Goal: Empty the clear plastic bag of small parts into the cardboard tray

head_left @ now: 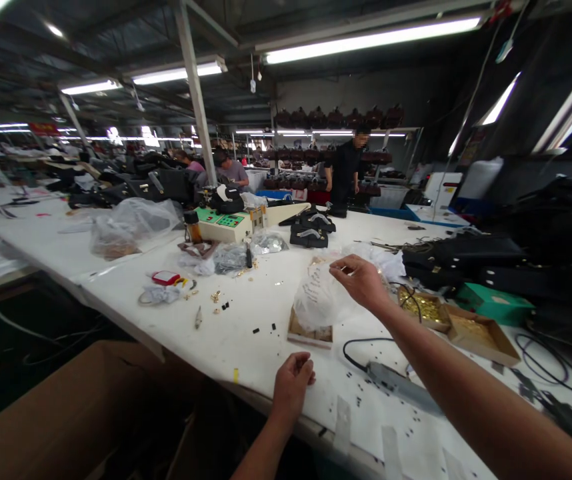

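The right hand pinches the bag high, apparently keeping it upright over the tray on the worktop, while the left hand curls nearby, whether holding anything I cannot tell.

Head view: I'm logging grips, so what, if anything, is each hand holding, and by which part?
The right hand seems to pinch the plastic bag by its upper edge. The left hand is loosely curled; whether it hides anything small cannot be told.

Whitish bag, green box
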`<control>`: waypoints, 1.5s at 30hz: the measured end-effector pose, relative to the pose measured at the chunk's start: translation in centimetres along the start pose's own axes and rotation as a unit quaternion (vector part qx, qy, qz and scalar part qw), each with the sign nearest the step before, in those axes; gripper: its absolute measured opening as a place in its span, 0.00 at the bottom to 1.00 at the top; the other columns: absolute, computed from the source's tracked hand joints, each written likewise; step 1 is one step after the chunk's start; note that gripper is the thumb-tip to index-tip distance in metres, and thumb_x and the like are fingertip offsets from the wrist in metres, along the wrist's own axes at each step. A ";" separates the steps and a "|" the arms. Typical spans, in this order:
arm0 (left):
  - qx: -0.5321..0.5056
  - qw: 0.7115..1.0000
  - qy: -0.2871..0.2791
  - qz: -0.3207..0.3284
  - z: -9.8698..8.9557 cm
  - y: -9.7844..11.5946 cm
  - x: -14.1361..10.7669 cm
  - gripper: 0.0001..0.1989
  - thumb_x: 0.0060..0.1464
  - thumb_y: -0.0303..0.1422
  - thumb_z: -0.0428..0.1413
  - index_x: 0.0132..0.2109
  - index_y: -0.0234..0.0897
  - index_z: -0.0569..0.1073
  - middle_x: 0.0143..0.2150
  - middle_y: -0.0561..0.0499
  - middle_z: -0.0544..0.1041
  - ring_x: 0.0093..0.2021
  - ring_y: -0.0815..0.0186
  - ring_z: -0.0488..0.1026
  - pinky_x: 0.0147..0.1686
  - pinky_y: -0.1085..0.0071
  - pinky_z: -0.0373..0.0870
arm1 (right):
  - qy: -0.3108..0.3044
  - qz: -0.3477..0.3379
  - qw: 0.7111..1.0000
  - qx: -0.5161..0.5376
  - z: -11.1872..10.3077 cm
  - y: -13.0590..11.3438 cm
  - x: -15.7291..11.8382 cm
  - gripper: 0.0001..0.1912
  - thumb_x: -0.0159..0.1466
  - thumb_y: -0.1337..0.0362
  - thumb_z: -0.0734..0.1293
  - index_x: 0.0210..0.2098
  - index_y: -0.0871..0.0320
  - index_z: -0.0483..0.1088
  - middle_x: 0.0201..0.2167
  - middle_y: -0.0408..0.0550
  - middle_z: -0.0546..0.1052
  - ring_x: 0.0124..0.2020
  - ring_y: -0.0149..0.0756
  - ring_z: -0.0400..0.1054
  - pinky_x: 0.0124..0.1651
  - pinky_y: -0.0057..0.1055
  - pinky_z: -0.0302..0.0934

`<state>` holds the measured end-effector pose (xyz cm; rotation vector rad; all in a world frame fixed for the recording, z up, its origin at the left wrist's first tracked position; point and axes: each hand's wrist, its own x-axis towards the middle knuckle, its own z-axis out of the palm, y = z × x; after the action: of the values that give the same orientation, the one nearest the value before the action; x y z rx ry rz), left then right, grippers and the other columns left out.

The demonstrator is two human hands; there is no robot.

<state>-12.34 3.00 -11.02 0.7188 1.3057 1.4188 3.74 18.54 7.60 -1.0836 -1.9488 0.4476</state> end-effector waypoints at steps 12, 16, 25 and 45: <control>0.016 1.000 -0.004 0.002 0.0 0.3 -0.2 0.30 0.39 0.51 0.69 0.42 0.31 0.77 0.33 0.45 0.77 0.32 0.63 0.76 0.34 0.66 0.76 | 0.049 0.069 0.995 0.056 -1.1 1.2 -1.1 0.16 0.61 0.52 0.68 0.37 0.58 0.79 0.37 0.48 0.79 0.34 0.33 0.70 0.40 0.30 0.62; 0.021 1.000 -0.004 0.004 0.1 0.5 -0.3 0.30 0.40 0.51 0.69 0.42 0.30 0.77 0.34 0.45 0.77 0.32 0.64 0.75 0.34 0.67 0.76 | 0.033 0.079 0.994 0.064 -1.1 1.8 -1.1 0.16 0.60 0.52 0.68 0.35 0.59 0.79 0.34 0.48 0.78 0.33 0.34 0.70 0.40 0.31 0.62; 0.039 0.999 -0.001 0.005 0.2 0.8 -0.6 0.30 0.40 0.51 0.68 0.43 0.30 0.77 0.33 0.45 0.77 0.32 0.63 0.75 0.36 0.66 0.76 | 0.074 0.111 0.984 0.114 -1.8 2.5 -1.1 0.19 0.60 0.50 0.69 0.38 0.60 0.79 0.30 0.48 0.77 0.29 0.32 0.70 0.36 0.29 0.64; 0.051 0.999 0.007 0.015 0.0 -0.5 0.2 0.32 0.39 0.54 0.67 0.42 0.30 0.77 0.33 0.44 0.77 0.31 0.63 0.74 0.34 0.67 0.75 | 0.159 0.154 0.951 0.217 -1.9 2.5 -3.0 0.23 0.59 0.47 0.71 0.37 0.63 0.76 0.30 0.50 0.76 0.30 0.32 0.71 0.32 0.27 0.69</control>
<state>-12.26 3.08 -11.49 0.8006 1.3918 1.3912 7.39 17.37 5.61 -1.0905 -1.3208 0.7787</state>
